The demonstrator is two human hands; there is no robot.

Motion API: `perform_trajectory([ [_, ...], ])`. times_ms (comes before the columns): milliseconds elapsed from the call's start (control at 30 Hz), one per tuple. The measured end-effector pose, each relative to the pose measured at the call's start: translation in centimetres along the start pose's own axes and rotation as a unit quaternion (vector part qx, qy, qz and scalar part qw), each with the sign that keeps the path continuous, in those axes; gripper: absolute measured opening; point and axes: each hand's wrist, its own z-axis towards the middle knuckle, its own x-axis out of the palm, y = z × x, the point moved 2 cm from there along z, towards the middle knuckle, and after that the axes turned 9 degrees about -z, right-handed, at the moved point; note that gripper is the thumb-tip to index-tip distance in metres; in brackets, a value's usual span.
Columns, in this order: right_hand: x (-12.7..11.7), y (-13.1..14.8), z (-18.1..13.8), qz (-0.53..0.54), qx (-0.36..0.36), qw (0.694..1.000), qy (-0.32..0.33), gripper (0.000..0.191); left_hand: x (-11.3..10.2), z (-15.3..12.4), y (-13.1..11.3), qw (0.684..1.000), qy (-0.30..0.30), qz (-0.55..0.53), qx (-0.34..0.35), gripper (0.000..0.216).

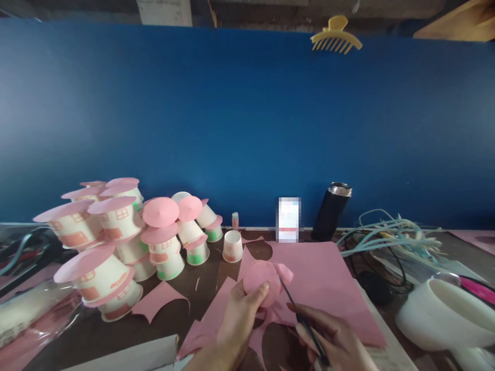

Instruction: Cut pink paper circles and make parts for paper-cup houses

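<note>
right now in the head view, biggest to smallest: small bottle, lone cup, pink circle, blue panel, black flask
1. blue panel
2. pink circle and black flask: too alike to rank
3. lone cup
4. small bottle

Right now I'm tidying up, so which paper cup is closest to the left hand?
The white paper cup, mouth up, nearest the left hand: it stands unstacked and roofless, right of the stacked cups with pink paper roofs.
</note>
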Motion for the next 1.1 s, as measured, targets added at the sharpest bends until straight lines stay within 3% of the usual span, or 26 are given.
perform_trajectory([
  [967,0.22,-0.01,-0.18,-0.009,0.000,1.000,-0.010,0.061,-0.38,0.87,0.92,0.999,-0.034,-0.026,-0.007,0.034],
  [1100,0.35,0.03,-0.19,-0.004,-0.001,0.999,-0.035,0.062,-0.38,0.89,0.87,0.999,-0.040,-0.030,0.005,0.035],
])
